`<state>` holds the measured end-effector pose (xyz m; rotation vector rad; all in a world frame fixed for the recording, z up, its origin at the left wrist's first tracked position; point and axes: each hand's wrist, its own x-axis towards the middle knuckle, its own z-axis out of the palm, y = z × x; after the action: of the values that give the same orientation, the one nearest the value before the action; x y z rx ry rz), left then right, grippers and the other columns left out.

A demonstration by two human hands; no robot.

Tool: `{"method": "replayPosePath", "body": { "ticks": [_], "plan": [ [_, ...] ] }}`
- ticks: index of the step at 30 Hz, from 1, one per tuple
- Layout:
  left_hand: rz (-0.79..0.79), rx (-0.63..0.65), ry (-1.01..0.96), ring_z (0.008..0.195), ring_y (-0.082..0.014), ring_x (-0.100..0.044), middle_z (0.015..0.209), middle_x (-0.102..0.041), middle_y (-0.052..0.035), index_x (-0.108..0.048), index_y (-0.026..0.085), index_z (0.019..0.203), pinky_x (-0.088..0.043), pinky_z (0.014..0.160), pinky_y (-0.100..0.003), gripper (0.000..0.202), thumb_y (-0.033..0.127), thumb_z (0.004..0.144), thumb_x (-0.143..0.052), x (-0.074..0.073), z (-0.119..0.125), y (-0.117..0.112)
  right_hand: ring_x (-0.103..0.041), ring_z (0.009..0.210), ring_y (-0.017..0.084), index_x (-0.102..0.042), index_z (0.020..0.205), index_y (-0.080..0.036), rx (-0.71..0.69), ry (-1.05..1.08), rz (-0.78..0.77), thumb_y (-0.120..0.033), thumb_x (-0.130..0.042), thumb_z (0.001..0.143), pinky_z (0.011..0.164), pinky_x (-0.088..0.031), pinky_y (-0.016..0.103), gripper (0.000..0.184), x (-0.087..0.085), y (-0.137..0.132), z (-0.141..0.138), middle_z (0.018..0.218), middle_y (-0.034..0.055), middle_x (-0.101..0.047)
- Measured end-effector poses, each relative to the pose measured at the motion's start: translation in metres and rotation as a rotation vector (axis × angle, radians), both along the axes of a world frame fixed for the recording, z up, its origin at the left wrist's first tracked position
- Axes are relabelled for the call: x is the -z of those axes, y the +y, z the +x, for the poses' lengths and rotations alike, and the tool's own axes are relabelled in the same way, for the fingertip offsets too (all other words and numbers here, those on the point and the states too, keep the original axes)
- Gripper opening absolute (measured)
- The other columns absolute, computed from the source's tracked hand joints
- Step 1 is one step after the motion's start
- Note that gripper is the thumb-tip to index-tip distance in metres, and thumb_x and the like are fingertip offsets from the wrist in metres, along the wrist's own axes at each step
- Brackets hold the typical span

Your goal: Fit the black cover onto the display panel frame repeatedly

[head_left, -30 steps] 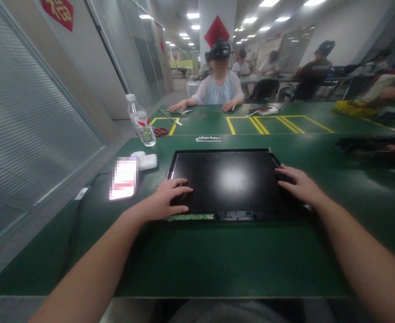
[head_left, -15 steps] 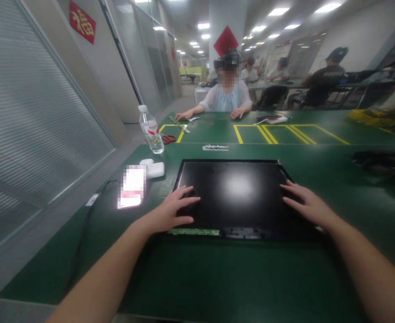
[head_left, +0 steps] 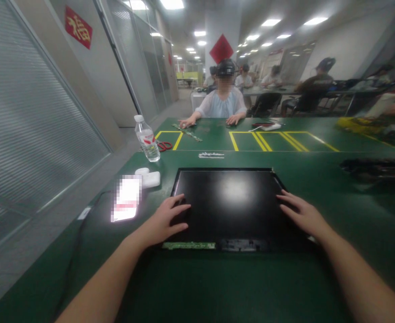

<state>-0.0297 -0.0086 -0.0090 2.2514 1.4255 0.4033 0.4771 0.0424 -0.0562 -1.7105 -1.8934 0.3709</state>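
A black display panel [head_left: 231, 220] lies flat on the green table in front of me, a ceiling light reflected in its glossy surface. Along its near edge runs a green circuit board strip [head_left: 188, 246]. My left hand [head_left: 170, 220] rests at the panel's left side, fingers spread over the screen. On the opposite side, my right hand [head_left: 301, 213] is also open, its fingertips at the right edge. Neither hand is wrapped round anything; whether every fingertip touches the glass I cannot tell.
Left of the panel are a lit phone [head_left: 127, 197], a white earbud case [head_left: 150, 179] and a water bottle [head_left: 147, 139]. Red-handled scissors [head_left: 164, 146] and small white pieces [head_left: 211, 155] lie farther back. A person [head_left: 222, 98] sits across the green table [head_left: 237, 287]. A dark object [head_left: 375, 172] lies at right.
My view has tilted slightly, so the scene sits lower and a little left. Both hands keep their places on the panel. Across the table, the person's hand and a thin green strip have shifted slightly.
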Motion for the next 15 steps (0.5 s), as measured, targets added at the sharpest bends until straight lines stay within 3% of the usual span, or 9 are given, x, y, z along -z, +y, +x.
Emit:
{"method": "replayPosePath", "body": {
  "ticks": [5,8,15],
  "plan": [
    [0.199,-0.263,0.022,0.151,-0.0417,-0.049,0.162,-0.054,-0.0210,-0.064,0.020,0.148,-0.039,0.123,-0.066,0.055,0.042,0.097,-0.063,0.016,-0.017,0.015,-0.068,0.133,0.036,-0.083,0.113,-0.030,0.055,0.058,0.029,-0.051,-0.060,0.087,0.116,-0.052,0.054,0.040,-0.003,-0.002,0.001,0.141,0.0068,-0.074],
    [0.219,-0.394,0.083,0.147,-0.0441,-0.053,0.156,-0.059,-0.0253,-0.067,0.013,0.140,-0.039,0.122,-0.067,0.054,0.045,0.099,-0.057,0.026,-0.022,0.021,-0.068,0.133,0.036,-0.083,0.113,-0.030,0.101,0.072,0.058,-0.052,-0.060,0.087,0.116,-0.053,0.054,0.040,-0.001,-0.002,0.005,0.143,0.0064,-0.073],
    [0.184,-0.378,0.060,0.147,-0.0422,-0.054,0.153,-0.063,-0.0213,-0.076,0.016,0.131,-0.040,0.123,-0.064,0.050,0.046,0.100,-0.050,0.030,-0.021,0.022,-0.066,0.134,0.039,-0.082,0.117,-0.026,0.226,0.034,0.086,-0.051,-0.060,0.084,0.116,-0.050,0.059,0.047,0.009,0.004,0.018,0.144,0.0113,-0.071]
  ]
}}
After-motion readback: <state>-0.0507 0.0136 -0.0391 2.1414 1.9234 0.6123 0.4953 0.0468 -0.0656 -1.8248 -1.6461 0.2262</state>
